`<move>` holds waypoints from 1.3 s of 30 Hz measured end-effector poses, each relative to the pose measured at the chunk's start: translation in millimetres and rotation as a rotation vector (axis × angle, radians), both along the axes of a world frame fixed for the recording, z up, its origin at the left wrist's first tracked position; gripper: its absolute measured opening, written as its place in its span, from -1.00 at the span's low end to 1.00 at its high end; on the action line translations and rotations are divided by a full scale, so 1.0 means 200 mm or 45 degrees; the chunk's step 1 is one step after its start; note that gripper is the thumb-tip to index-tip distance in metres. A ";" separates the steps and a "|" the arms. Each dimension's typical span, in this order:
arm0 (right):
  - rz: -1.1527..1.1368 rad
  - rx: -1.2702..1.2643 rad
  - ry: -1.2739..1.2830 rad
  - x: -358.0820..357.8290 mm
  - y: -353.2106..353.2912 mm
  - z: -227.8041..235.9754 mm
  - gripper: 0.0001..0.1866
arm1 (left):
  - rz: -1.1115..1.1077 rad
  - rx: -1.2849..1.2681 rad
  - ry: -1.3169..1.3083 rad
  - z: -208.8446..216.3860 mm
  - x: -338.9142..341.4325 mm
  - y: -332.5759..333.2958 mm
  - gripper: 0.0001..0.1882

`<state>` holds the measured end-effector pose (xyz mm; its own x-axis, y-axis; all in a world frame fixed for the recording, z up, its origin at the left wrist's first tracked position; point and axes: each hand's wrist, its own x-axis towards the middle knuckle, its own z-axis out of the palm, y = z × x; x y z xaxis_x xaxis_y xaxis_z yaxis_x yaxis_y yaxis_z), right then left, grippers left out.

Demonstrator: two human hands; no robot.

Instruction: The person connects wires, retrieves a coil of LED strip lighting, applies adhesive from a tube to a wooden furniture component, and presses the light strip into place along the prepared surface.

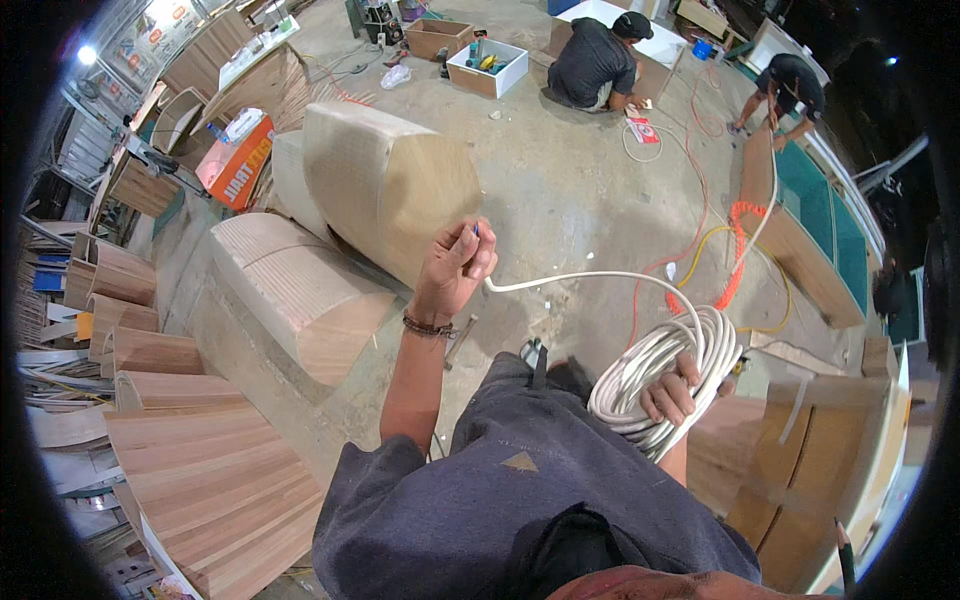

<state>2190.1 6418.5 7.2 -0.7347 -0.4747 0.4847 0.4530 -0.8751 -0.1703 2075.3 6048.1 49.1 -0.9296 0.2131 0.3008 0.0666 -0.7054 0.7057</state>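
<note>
A thick coil of white cable (pixel 648 375) hangs in front of my right hip, with my right hand (pixel 672 392) closed through it and the fingers wrapped over its strands. From the coil, a single length arcs left to my raised left hand (pixel 462 262). That hand is closed around the cable in a pinch, and a tiny blue bit shows at the fingertips. Just beyond the left hand stands a large curved wooden piece (pixel 385 180) with a pale top. A second curved wooden piece (pixel 295 290) lies left of it.
Curved slatted wood panels (pixel 200 470) line the left side, near an orange box (pixel 235 160). Ahead, a person (pixel 595 65) crouches by a white-edged tray of tools (pixel 488 68). Another person (pixel 790 90) bends over a teal-lined cabinet (pixel 815 225). Orange coiled hose (pixel 735 260) and cords cross the floor.
</note>
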 end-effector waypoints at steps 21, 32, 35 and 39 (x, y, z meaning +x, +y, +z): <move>0.404 -0.090 0.049 -3.86 -0.27 0.00 -0.48 | 0.416 0.306 -0.168 0.15 -3.26 -0.36 -0.43; 0.563 -0.002 -0.050 -5.59 -1.21 -0.15 -0.48 | 0.642 0.429 -0.069 -0.12 -4.67 -1.29 -0.48; 0.547 -0.018 -0.007 -6.01 -1.55 -0.07 -0.48 | 0.727 0.467 -0.099 -0.13 -5.08 -1.61 -0.56; 0.639 0.038 -0.007 -6.47 -2.00 0.02 -0.45 | 0.774 0.506 -0.101 -0.10 -5.49 -2.02 -0.64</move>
<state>896.0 6018.6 11.6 -0.4148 -0.7836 0.4625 0.8176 -0.5441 -0.1886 976.6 5644.9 29.0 -0.8713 -0.4586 0.1747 0.4871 -0.7643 0.4227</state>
